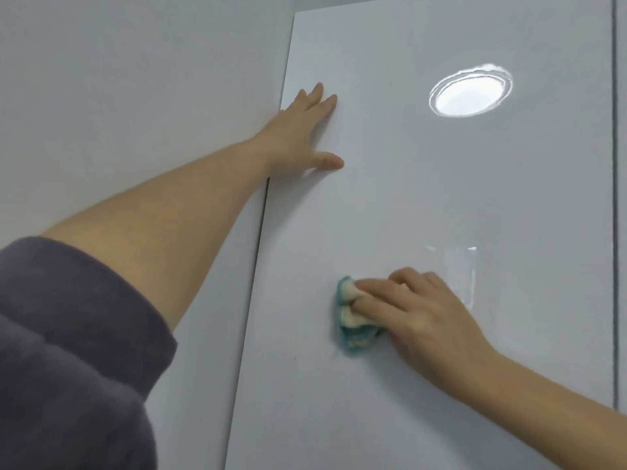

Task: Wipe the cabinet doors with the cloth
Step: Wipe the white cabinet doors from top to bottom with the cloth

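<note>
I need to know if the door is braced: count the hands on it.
2. The left hand lies flat by the door's upper left edge; the right hand holds the cloth against it lower down, near the middle.

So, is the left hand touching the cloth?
Apart. Head view: left hand rests high on the cabinet door; the cloth sits well below, under the right hand.
</note>
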`<state>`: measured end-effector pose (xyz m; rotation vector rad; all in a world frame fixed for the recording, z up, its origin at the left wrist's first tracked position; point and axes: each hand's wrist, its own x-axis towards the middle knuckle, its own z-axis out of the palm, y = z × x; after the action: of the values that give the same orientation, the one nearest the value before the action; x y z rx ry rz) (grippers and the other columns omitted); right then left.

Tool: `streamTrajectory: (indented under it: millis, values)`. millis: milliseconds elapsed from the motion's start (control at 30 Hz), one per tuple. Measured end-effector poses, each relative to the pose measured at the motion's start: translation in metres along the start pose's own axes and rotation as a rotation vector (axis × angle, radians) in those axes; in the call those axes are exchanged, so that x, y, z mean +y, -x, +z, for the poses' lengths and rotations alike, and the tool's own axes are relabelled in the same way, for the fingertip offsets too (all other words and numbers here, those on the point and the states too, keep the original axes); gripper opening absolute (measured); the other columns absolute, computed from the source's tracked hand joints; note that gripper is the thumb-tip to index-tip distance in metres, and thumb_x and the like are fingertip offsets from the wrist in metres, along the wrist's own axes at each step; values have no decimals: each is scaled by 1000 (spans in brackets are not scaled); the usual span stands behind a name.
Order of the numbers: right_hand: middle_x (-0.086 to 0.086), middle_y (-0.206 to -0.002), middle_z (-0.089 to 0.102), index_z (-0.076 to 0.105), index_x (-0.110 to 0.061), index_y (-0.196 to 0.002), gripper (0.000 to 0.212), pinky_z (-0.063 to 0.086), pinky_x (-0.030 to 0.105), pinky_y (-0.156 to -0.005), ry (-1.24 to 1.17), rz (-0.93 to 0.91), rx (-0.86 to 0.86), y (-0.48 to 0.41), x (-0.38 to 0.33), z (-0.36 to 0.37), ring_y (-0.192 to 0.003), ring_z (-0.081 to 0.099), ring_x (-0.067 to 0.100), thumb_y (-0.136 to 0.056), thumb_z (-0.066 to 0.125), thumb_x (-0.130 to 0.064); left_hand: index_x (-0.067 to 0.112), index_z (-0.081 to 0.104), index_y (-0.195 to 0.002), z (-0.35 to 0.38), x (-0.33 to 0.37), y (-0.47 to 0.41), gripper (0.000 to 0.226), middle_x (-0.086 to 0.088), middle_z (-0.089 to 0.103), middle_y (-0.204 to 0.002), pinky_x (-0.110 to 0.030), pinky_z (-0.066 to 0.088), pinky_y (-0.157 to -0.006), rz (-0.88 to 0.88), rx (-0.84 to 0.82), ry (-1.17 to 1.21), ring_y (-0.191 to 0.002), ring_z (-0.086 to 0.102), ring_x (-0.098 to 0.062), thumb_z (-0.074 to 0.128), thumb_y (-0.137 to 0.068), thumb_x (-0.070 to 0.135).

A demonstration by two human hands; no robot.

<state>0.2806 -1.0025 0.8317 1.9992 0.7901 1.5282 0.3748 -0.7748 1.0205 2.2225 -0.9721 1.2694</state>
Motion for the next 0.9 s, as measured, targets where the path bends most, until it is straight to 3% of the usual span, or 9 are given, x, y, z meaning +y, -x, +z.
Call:
streamTrajectory:
  millis: [100,300,467,633,700,800,900]
  values:
    - [-4,-119,68,72,-16,-105,37,45,39,-62,-36,212,136,-4,20,-7,-78,54,30,-80,54,3,25,6,-157,7,6,8,98,3,-8,-164,-34,3,-120,-47,63,48,-150,-10,-14,69,-85,47]
    - [-7,-120,66,71,-20,-102,37,40,34,-63,3,-22,-19,44,-1,-12,-80,56,26,-85,45,-2,28,10,-157,30,20,41,97,1,-8,-164,-38,5,-121,-131,93,74,-151,-9,-21,71,-83,47]
    - [-4,-121,68,74,-16,-106,38,40,37,-69,-25,255,156,45,30,-26,-81,54,30,-81,51,0,34,13,-155,47,36,72,97,2,-4,-164,-42,11,-120,-188,111,109,-151,-4,-21,73,-80,49]
    - [-7,-122,65,71,-18,-103,38,40,37,-63,34,30,-1,80,17,-33,-82,55,28,-78,60,8,38,13,-155,63,39,89,97,4,-6,-164,-45,12,-120,-203,75,76,-151,-6,-22,72,-79,53]
    - [-7,-122,66,73,-18,-105,35,41,38,-65,58,78,-8,76,42,-45,-84,55,27,-82,57,3,38,14,-155,63,38,88,96,4,-5,-164,-46,13,-121,-198,86,76,-151,-5,-22,72,-79,53]
    - [-3,-121,67,74,-15,-107,37,43,41,-73,46,278,122,79,64,-53,-87,54,31,-81,55,5,38,13,-154,68,35,88,95,5,-6,-164,-50,13,-121,-193,102,70,-151,-7,-21,69,-80,54]
    - [0,-122,67,72,-15,-107,37,43,41,-73,60,225,120,106,44,-46,-86,54,32,-83,57,8,38,10,-155,74,31,89,94,5,-9,-164,-52,11,-121,-175,100,46,-151,-10,-22,64,-81,59]
